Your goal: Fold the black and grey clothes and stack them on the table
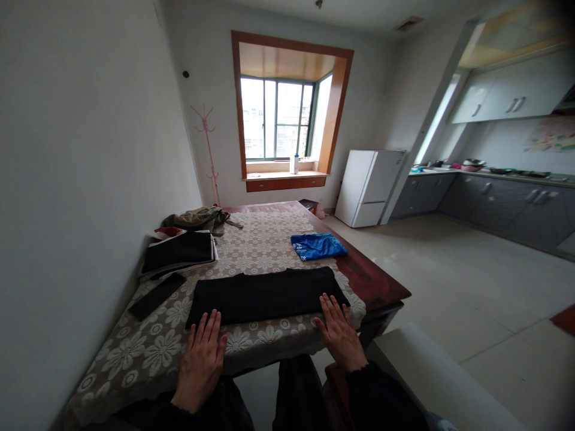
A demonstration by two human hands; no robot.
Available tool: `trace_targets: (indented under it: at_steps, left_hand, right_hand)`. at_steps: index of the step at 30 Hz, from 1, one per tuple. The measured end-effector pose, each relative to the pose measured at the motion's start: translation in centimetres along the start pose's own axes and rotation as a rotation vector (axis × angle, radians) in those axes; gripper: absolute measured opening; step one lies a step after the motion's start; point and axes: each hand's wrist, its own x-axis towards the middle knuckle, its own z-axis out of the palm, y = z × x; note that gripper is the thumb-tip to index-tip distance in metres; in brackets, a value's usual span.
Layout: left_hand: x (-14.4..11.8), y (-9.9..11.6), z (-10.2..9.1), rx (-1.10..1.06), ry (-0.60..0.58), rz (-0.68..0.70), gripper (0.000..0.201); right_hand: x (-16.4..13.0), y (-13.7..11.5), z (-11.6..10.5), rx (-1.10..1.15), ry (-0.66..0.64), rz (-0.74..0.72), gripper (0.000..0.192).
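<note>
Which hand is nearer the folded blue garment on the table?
Right. The right hand rests flat on the near right end of the black garment, just below the blue garment. The left hand lies at the black garment's far left end.

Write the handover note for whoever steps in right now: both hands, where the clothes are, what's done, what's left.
Left hand: flat, open, fingertips at the near left edge of the black garment.
Right hand: flat, open, fingertips on its near right edge.
Black garment: folded into a long strip across the lace tablecloth.
Done: folded blue garment beyond it to the right; dark folded stack far left.
Left: the strip is not yet folded shorter; an olive garment lies unfolded at the far end.
</note>
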Motion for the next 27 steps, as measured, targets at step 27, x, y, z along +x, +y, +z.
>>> trace_targets:
  at_steps: [27]
  left_hand:
    - [12.7, 8.5, 3.6, -0.17, -0.216, 0.07, 0.058]
  right_hand:
    - [11.3, -13.0, -0.2, 0.235, -0.322, -0.121, 0.058]
